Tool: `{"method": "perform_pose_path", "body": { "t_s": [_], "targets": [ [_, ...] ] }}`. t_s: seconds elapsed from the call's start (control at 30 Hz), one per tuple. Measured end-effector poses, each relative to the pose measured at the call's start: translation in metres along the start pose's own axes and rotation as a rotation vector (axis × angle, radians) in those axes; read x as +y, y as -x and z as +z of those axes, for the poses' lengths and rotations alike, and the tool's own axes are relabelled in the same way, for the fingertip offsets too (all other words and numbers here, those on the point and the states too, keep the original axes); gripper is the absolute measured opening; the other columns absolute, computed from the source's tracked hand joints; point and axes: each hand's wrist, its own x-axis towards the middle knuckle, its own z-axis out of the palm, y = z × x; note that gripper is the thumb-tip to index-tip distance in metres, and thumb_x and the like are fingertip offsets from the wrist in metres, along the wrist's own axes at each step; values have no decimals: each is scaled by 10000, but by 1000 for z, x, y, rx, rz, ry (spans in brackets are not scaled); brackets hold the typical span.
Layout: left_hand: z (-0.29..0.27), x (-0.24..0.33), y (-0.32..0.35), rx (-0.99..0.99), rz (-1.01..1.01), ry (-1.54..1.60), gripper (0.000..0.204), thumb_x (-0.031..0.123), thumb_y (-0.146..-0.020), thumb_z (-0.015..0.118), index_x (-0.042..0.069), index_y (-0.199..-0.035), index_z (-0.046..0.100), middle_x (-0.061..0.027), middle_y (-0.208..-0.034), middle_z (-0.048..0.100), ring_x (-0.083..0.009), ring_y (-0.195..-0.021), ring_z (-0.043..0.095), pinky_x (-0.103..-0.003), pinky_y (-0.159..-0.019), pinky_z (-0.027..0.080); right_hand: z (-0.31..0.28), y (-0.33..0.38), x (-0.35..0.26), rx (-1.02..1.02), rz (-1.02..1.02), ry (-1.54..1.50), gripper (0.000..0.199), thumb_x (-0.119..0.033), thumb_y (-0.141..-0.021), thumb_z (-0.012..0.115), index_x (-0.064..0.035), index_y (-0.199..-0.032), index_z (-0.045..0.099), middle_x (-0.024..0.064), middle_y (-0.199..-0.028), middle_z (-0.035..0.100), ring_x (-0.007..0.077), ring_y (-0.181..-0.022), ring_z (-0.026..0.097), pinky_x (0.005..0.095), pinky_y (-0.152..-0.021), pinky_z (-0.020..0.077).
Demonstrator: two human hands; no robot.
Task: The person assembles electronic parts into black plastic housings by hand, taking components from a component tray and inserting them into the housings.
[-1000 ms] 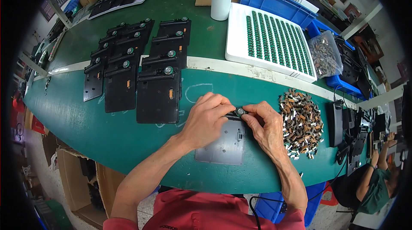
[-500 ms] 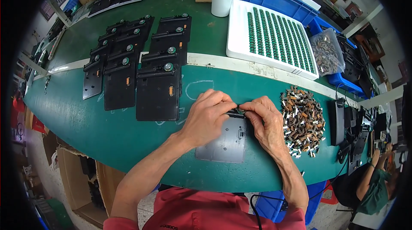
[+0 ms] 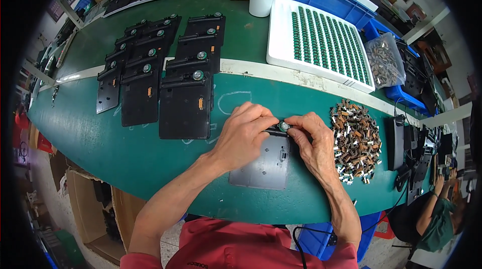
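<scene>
A black plastic panel (image 3: 260, 166) lies flat on the green table in front of me, its tube-like top edge partly under my fingers. At that edge's right end sits a small round part (image 3: 284, 126) with a shiny face and green rim. My left hand (image 3: 243, 131) is closed on the top edge, thumb and forefinger pressed together near the round part. From the other side, my right hand (image 3: 315, 141) pinches the round part between thumb and forefinger. How firmly either hand grips is hidden behind the fingers.
Several similar panels (image 3: 185, 111) with round parts and orange pieces overlap in rows at left. A white foam tray (image 3: 281, 50) of green round parts stands far right. Beside my right hand lies a heap of small brown and white switches (image 3: 354, 141). An open carton (image 3: 83, 208) stands lower left.
The right fingers have shifted slightly to the right on the round part, exposing more of its shiny face. My left hand and the panel have barely moved.
</scene>
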Motion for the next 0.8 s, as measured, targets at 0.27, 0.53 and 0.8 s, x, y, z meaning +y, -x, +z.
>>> {"method": "perform_pose_path", "body": {
  "t_s": [0.27,0.53,0.8],
  "targets": [
    [0,-2,0,5,24,-9,282,-75,-702,661,-21,-977,679,-108,-963,626,-274,-867,566,-367,-772,477,2,0,2,51,-39,-21,180,32,-773,719,-16,-945,739,96,-756,622,238,-739,589,352,-663,477],
    [0,0,0,2,23,-19,288,-79,-696,669,-20,-978,674,-112,-970,624,-281,-866,566,-372,-771,481,2,2,-1,54,-60,34,184,27,-766,723,-21,-942,740,95,-768,637,243,-736,597,353,-665,484],
    [0,0,0,-12,16,-17,306,-72,-700,674,-17,-1002,674,-111,-970,617,-283,-873,558,-373,-779,474,-5,2,1,62,45,-77,191,41,-782,698,-12,-963,724,125,-795,645,265,-750,605,356,-669,488]
  ]
}}
